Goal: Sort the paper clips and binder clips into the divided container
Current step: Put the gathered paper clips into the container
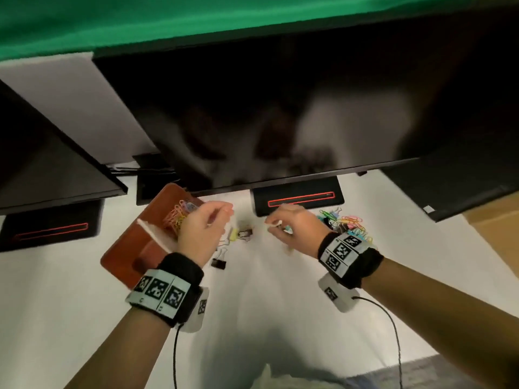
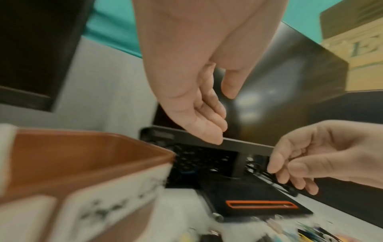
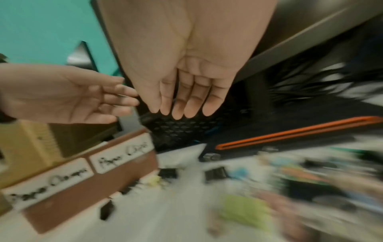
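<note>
From the head view, coloured wire paper clips (image 1: 179, 214) already fill the brown divided container (image 1: 126, 254) – its far compartment – while a mixed pile (image 1: 345, 223) and black binder clips (image 1: 219, 263) wait on the white worktop (image 1: 252, 304). The wrist views (both blurred) show the left hand (image 2: 199, 114) and right hand (image 3: 182, 91) with fingers relaxed, holding nothing visible, so much sorting remains.

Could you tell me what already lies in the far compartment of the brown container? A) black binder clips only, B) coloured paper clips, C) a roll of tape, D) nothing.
B: the head view shows a heap of coloured paper clips in the far compartment of the container, partly behind the left hand.
</note>
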### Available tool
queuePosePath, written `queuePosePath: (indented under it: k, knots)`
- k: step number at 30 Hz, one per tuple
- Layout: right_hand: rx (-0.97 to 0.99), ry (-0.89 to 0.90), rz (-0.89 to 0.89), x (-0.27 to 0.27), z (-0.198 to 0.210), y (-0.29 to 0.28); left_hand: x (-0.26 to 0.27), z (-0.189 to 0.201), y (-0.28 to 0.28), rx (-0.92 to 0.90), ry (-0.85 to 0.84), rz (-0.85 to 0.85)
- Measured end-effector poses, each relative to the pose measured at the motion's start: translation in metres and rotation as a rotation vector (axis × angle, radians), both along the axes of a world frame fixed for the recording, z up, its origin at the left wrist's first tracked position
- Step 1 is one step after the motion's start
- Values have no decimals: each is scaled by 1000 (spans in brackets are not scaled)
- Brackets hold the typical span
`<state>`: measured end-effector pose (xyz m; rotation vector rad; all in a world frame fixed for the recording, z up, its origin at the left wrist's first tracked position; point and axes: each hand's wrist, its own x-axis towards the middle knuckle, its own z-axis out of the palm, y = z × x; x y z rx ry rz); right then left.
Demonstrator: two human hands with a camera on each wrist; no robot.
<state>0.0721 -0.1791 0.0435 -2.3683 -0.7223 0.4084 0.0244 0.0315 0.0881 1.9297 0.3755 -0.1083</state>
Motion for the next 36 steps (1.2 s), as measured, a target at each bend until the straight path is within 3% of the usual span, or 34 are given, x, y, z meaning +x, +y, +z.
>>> queuePosePath:
  k: [5, 9, 15, 21, 25, 30, 36]
  knots:
    - [-223, 19, -247, 5, -20, -109, 16, -26, -88, 96, -4, -236]
    - [-251, 67, -268, 14, -31, -150, 31, -45, -142, 258, 15, -437]
    - [-287, 172, -98, 29, -43, -152, 49, -79, -179, 464, 218, -533]
    - [-354, 164, 98, 12, -47, -164, 34, -88, -174, 451, 232, -524]
    - [-228, 142, 39, 16, -45, -171, 17, -83, -158, 310, 228, -470]
    - [-237, 96, -24, 44, -42, -152, 20, -82, -151, 373, 112, -291]
    - [-392, 165, 3, 52, -54, -124, 38, -98, -163, 498, 154, -509]
